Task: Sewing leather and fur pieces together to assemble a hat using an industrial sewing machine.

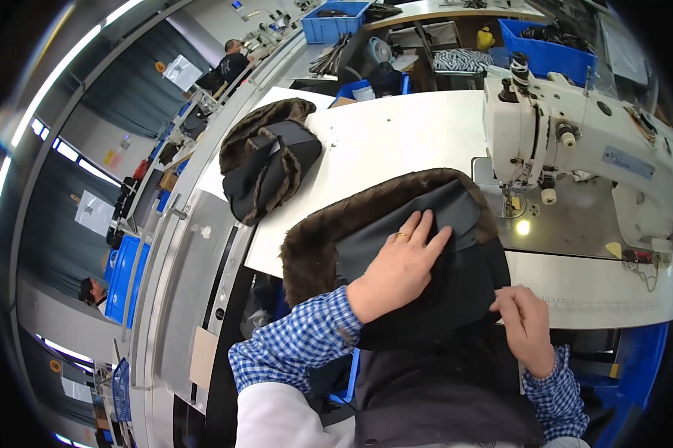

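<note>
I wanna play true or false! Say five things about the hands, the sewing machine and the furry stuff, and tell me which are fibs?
1. The left hand lies flat on the dark grey cloth. True.
2. The right hand is on top of the sewing machine. False: it is by the right edge of the dark cloth.
3. The ring is on the right hand. False: it is on the left hand.
4. A second furry bundle lies left of the sewing machine. True.
5. The sewing machine is all bright red. False: it is mostly white.

The left hand [398,270] lies flat (palm down), fingers [424,225] spread; the right hand [527,325] curls.
</note>
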`<state>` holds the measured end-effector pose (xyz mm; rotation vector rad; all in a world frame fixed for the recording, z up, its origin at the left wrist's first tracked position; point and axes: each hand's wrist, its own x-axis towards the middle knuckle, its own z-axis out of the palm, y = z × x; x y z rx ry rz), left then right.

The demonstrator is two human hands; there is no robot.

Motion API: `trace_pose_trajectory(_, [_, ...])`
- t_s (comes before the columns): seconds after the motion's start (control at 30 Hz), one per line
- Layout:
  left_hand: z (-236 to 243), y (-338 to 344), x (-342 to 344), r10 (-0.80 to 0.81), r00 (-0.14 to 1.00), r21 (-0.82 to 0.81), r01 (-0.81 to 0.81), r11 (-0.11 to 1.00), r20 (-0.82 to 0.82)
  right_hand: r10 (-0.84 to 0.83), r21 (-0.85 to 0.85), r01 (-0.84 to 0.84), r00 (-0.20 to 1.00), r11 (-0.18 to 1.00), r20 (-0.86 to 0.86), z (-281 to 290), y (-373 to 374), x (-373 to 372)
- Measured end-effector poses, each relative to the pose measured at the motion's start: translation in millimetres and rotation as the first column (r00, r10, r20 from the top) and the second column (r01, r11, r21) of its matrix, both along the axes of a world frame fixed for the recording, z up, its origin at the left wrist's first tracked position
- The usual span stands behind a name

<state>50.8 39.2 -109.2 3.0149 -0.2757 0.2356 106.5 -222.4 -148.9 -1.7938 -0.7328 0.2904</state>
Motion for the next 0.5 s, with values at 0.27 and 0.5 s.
trace_pose_trajectory(0.27, [17,18,-7,0.078,0.994,-0.324,-0.051,0.945,0.073,-0.123,0.049,0.113,0.898,0.992,0.421,-1,30,-2])
trace_pose_trajectory(0.5, [90,58,15,0.187,0.729,0.164,-0.382,0.91,0.658,-0.05,0.093,0.008,0.888,0.996,0.458,-11,27,-1])
